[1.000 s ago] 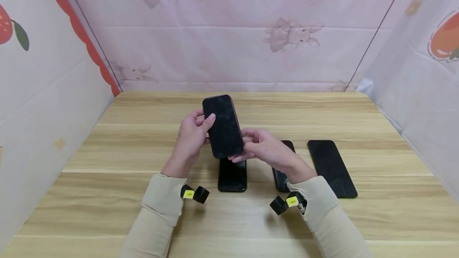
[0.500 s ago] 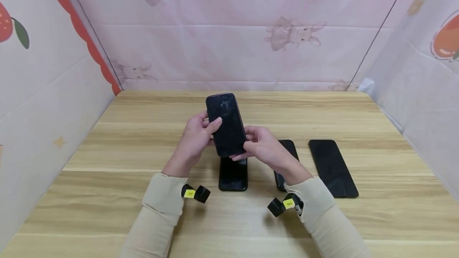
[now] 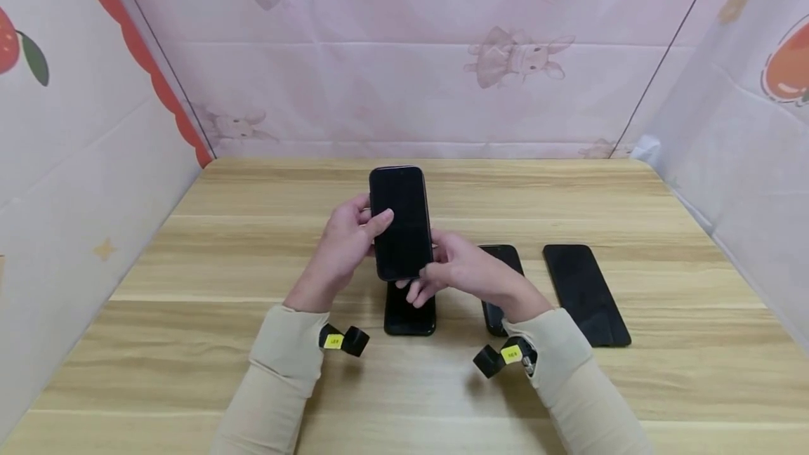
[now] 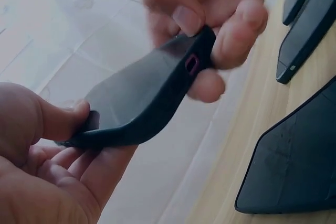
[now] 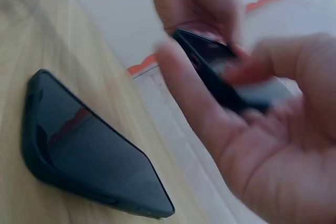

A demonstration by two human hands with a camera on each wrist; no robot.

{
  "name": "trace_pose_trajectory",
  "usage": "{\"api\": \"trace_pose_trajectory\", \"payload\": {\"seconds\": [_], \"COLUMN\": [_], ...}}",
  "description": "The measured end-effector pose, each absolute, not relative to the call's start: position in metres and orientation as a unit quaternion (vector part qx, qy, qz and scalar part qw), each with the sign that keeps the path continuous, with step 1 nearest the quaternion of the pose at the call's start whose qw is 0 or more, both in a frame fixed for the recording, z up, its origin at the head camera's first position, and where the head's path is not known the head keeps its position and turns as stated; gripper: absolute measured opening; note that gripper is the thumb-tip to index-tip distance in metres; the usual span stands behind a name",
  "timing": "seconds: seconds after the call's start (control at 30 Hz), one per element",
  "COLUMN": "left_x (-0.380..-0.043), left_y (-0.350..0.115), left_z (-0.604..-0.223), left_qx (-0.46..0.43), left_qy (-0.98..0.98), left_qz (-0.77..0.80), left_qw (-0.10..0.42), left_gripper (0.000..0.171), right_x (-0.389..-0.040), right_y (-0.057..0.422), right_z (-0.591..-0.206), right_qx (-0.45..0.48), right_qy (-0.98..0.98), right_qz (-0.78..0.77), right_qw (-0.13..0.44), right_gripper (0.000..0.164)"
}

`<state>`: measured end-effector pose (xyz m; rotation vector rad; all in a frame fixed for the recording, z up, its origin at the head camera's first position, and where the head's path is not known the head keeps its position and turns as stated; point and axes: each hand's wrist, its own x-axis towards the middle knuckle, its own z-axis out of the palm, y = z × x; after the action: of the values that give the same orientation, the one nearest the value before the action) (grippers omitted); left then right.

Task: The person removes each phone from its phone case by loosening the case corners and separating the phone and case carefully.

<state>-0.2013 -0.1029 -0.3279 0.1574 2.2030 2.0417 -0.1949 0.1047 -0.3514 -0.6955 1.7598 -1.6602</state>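
My left hand (image 3: 341,244) grips a black smartphone (image 3: 401,230) in a dark case above the table, thumb over the screen's left edge and fingers behind. My right hand (image 3: 468,269) pinches the phone's lower right corner. In the left wrist view, the right thumb (image 4: 188,20) presses that corner beside a pink-edged port opening (image 4: 192,64), with other fingers beneath. The right wrist view shows the right hand (image 5: 273,145) blurred, one finger extended past the phone's edge. A second black phone (image 3: 411,320) lies on the table, partly hidden below the held one.
Two more black phones lie to the right: one (image 3: 503,258) partly covered by my right forearm, the other (image 3: 586,293) farther out. The wooden table (image 3: 189,343) meets a pink rabbit-print cloth (image 3: 392,97) at the back and pale cloths at both sides.
The held phone has shifted slightly right and turned from a leftward lean to nearly straight. My right fingers have spread and moved lower around its bottom corner. The phones on the table stay put.
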Motion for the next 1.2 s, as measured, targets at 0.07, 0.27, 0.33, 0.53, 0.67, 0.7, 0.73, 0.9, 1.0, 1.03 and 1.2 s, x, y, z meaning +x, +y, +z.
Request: {"api": "trace_pose_trajectory", "payload": {"seconds": [0.07, 0.27, 0.33, 0.53, 0.67, 0.7, 0.73, 0.9, 1.0, 1.03, 1.2], "left_x": [-0.201, -0.200, -0.200, -0.200, -0.203, -0.203, -0.203, -0.203, -0.203, -0.203, -0.202], "left_y": [-0.105, -0.106, -0.105, -0.105, -0.106, -0.107, -0.107, -0.109, -0.109, -0.109, -0.110], "left_z": [-0.327, -0.325, -0.326, -0.327, -0.329, -0.330, -0.330, -0.330, -0.330, -0.330, -0.329], "left_qx": [0.059, 0.080, 0.082, 0.075, 0.077, 0.079, 0.081, 0.095, 0.099, 0.101, 0.108], "left_qy": [0.730, 0.731, 0.729, 0.704, 0.677, 0.669, 0.660, 0.627, 0.617, 0.614, 0.601], "left_qz": [0.677, 0.671, 0.673, 0.696, 0.719, 0.726, 0.733, 0.756, 0.762, 0.764, 0.771], "left_qw": [0.074, 0.091, 0.095, 0.122, 0.137, 0.141, 0.145, 0.164, 0.170, 0.172, 0.182], "left_gripper": [0.035, 0.038, 0.038, 0.039, 0.039, 0.039, 0.040, 0.041, 0.041, 0.041, 0.042], "right_x": [-0.196, -0.197, -0.197, -0.198, -0.200, -0.200, -0.200, -0.200, -0.200, -0.200, -0.198], "right_y": [0.108, 0.117, 0.118, 0.122, 0.124, 0.124, 0.124, 0.125, 0.126, 0.126, 0.127], "right_z": [-0.352, -0.353, -0.354, -0.354, -0.354, -0.354, -0.354, -0.354, -0.354, -0.353, -0.351], "right_qx": [-0.283, -0.334, -0.348, -0.375, -0.389, -0.393, -0.397, -0.418, -0.423, -0.421, -0.415], "right_qy": [0.649, 0.637, 0.635, 0.626, 0.612, 0.606, 0.600, 0.581, 0.579, 0.579, 0.581], "right_qz": [-0.622, -0.592, -0.589, -0.582, -0.586, -0.589, -0.591, -0.597, -0.598, -0.598, -0.599], "right_qw": [0.336, 0.363, 0.359, 0.359, 0.361, 0.363, 0.365, 0.362, 0.360, 0.360, 0.363], "right_gripper": [0.037, 0.029, 0.029, 0.029, 0.032, 0.032, 0.033, 0.034, 0.034, 0.034, 0.032]}}
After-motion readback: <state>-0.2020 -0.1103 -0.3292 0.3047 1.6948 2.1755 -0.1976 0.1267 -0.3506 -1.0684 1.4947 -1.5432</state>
